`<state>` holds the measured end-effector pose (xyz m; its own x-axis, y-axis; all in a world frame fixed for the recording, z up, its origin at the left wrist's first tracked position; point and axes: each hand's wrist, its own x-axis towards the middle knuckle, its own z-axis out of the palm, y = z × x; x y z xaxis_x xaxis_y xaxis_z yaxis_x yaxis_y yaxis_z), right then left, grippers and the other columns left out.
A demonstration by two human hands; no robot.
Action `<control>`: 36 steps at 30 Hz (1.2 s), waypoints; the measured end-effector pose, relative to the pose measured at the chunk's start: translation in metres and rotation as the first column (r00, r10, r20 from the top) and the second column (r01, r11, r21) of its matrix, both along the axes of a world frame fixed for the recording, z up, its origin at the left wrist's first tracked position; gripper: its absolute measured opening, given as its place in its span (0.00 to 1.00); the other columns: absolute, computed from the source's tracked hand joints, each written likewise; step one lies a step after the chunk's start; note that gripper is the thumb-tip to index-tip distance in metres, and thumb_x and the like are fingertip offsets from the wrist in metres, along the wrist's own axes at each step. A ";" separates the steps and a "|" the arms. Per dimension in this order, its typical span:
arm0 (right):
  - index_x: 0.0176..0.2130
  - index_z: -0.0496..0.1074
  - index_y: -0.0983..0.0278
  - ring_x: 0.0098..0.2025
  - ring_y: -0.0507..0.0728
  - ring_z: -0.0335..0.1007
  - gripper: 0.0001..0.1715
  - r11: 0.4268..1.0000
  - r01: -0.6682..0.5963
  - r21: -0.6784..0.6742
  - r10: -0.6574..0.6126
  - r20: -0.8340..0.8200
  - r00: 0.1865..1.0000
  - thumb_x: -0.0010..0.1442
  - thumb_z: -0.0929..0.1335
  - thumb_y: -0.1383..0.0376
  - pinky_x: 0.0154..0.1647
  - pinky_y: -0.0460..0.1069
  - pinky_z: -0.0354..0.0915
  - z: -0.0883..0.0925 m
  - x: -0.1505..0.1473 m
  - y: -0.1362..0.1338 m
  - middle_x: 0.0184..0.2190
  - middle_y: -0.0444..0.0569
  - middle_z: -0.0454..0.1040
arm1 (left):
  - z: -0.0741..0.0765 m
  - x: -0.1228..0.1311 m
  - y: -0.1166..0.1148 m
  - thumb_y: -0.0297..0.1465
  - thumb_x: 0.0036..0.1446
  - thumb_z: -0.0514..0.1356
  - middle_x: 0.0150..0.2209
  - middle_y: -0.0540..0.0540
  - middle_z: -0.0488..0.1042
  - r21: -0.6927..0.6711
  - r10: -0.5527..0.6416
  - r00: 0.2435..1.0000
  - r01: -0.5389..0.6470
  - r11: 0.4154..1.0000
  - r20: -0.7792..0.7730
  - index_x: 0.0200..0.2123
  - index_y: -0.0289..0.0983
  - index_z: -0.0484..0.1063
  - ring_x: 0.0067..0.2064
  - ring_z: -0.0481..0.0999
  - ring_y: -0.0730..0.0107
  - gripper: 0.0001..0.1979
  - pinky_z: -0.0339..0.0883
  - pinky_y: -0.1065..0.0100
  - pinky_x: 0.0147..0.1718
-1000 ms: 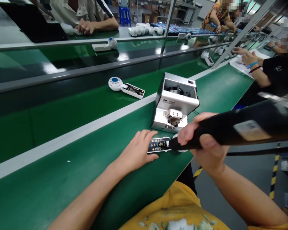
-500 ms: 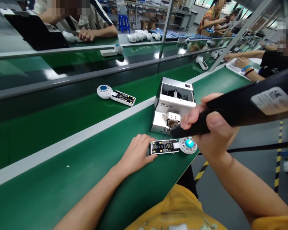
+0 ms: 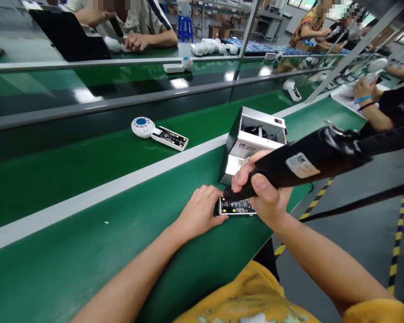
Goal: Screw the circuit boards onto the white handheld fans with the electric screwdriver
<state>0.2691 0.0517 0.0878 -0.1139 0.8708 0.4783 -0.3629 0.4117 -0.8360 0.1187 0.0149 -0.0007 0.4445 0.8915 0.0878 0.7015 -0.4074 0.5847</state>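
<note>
My left hand rests on the green bench and grips the end of a white device with an exposed circuit board, fingers and thumb around its edges. The device's round head is hidden behind my right hand. Wrapped around a black electric screwdriver, my right hand holds it slanted, with its nose low over the board's far-left corner near my left fingers. Whether the tip touches the board I cannot tell. Just behind stands a silver screw feeder, partly covered by the right hand.
A similar white device with a blue centre lies on the green conveyor; another lies farther along. Beyond a rail, a co-worker's hand is beside a black case. A black cable hangs at right.
My right hand has brought the screwdriver left and down, from beside the screw feeder to over the circuit board. My left hand keeps its hold on the device. The camera view has shifted slightly.
</note>
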 end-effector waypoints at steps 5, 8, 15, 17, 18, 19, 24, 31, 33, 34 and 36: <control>0.41 0.72 0.59 0.25 0.54 0.72 0.15 0.999 0.009 -0.049 -0.006 0.060 0.998 0.57 0.76 0.57 0.29 0.52 0.71 -0.007 -0.004 0.006 0.25 0.40 0.74 | -0.003 0.000 0.001 0.37 0.55 0.70 0.50 0.41 0.74 0.003 -0.001 1.000 0.001 1.000 -0.010 0.49 0.36 0.69 0.49 0.70 0.52 0.23 0.65 0.53 0.49; 0.41 0.73 0.60 0.28 0.55 0.74 0.18 0.996 0.035 -0.077 -0.028 0.096 0.995 0.56 0.77 0.54 0.33 0.53 0.72 -0.007 -0.005 0.005 0.25 0.40 0.74 | -0.004 0.000 0.001 0.38 0.55 0.70 0.51 0.40 0.74 -0.001 -0.006 1.000 0.006 1.000 -0.006 0.48 0.36 0.69 0.50 0.70 0.51 0.22 0.65 0.52 0.50; 0.43 0.72 0.60 0.20 0.53 0.69 0.16 0.979 0.186 0.083 -0.189 0.038 0.981 0.56 0.74 0.59 0.25 0.52 0.68 0.034 0.029 0.002 0.23 0.38 0.74 | 0.001 -0.001 0.001 0.33 0.55 0.70 0.50 0.44 0.75 -0.043 -0.012 0.999 0.014 0.999 0.047 0.50 0.39 0.70 0.50 0.70 0.54 0.21 0.64 0.54 0.50; 0.41 0.72 0.60 0.19 0.54 0.67 0.15 0.943 0.295 0.153 -0.298 -0.004 0.954 0.53 0.74 0.60 0.22 0.51 0.67 0.043 0.038 0.007 0.21 0.39 0.74 | 0.002 -0.002 0.001 0.32 0.55 0.69 0.49 0.44 0.75 -0.059 -0.009 0.999 0.012 0.998 0.047 0.50 0.38 0.70 0.50 0.70 0.54 0.20 0.64 0.54 0.50; 0.40 0.72 0.60 0.18 0.53 0.67 0.15 0.931 0.321 0.171 -0.322 -0.025 0.947 0.52 0.73 0.60 0.21 0.51 0.66 0.045 0.040 0.010 0.21 0.39 0.73 | 0.003 -0.002 0.001 0.32 0.55 0.70 0.49 0.44 0.75 -0.065 -0.006 0.999 0.009 0.998 0.048 0.50 0.38 0.70 0.50 0.70 0.54 0.20 0.64 0.54 0.50; 0.39 0.72 0.60 0.18 0.53 0.67 0.14 0.925 0.333 0.180 -0.331 -0.042 0.943 0.52 0.73 0.60 0.21 0.51 0.66 0.045 0.041 0.014 0.21 0.39 0.73 | 0.003 -0.002 0.001 0.32 0.55 0.70 0.49 0.44 0.75 -0.069 -0.003 0.999 0.006 0.998 0.049 0.50 0.38 0.70 0.50 0.70 0.54 0.20 0.64 0.54 0.50; 0.40 0.71 0.60 0.19 0.55 0.68 0.15 0.936 0.306 0.176 -0.313 0.009 0.950 0.54 0.74 0.59 0.23 0.53 0.67 0.041 0.037 0.020 0.21 0.39 0.72 | 0.000 -0.004 0.002 0.33 0.56 0.69 0.50 0.44 0.75 -0.053 -0.007 0.999 0.010 0.999 0.049 0.50 0.39 0.70 0.51 0.70 0.54 0.20 0.64 0.54 0.52; 0.47 0.69 0.60 0.23 0.55 0.70 0.16 0.999 0.026 0.045 -0.030 0.089 0.996 0.62 0.73 0.57 0.27 0.54 0.68 0.028 0.035 -0.017 0.26 0.41 0.75 | 0.004 -0.002 0.002 0.34 0.54 0.71 0.49 0.45 0.75 -0.057 0.001 0.999 0.001 0.998 0.034 0.50 0.39 0.71 0.51 0.71 0.54 0.21 0.64 0.54 0.51; 0.48 0.68 0.58 0.24 0.55 0.71 0.16 0.998 -0.047 0.037 0.043 0.103 0.994 0.64 0.71 0.56 0.27 0.53 0.68 0.018 0.032 -0.026 0.27 0.41 0.75 | 0.006 0.000 0.001 0.33 0.54 0.70 0.49 0.45 0.75 -0.068 0.006 0.999 -0.004 0.998 0.032 0.50 0.39 0.71 0.50 0.71 0.54 0.21 0.64 0.54 0.51; 0.49 0.68 0.57 0.24 0.55 0.71 0.16 0.997 -0.069 0.042 0.065 0.108 0.992 0.64 0.71 0.56 0.27 0.53 0.67 0.013 0.030 -0.028 0.27 0.41 0.75 | 0.007 0.000 0.002 0.33 0.54 0.70 0.49 0.44 0.75 -0.071 0.008 0.999 -0.005 0.997 0.032 0.49 0.39 0.71 0.50 0.71 0.54 0.20 0.64 0.54 0.51; 0.50 0.67 0.55 0.23 0.54 0.69 0.16 0.994 -0.094 0.052 0.087 0.117 0.989 0.65 0.70 0.56 0.25 0.52 0.66 0.005 0.025 -0.030 0.27 0.41 0.74 | 0.008 0.001 0.002 0.33 0.55 0.70 0.49 0.44 0.75 -0.075 0.006 1.000 -0.004 0.997 0.028 0.48 0.39 0.71 0.51 0.70 0.54 0.19 0.64 0.54 0.51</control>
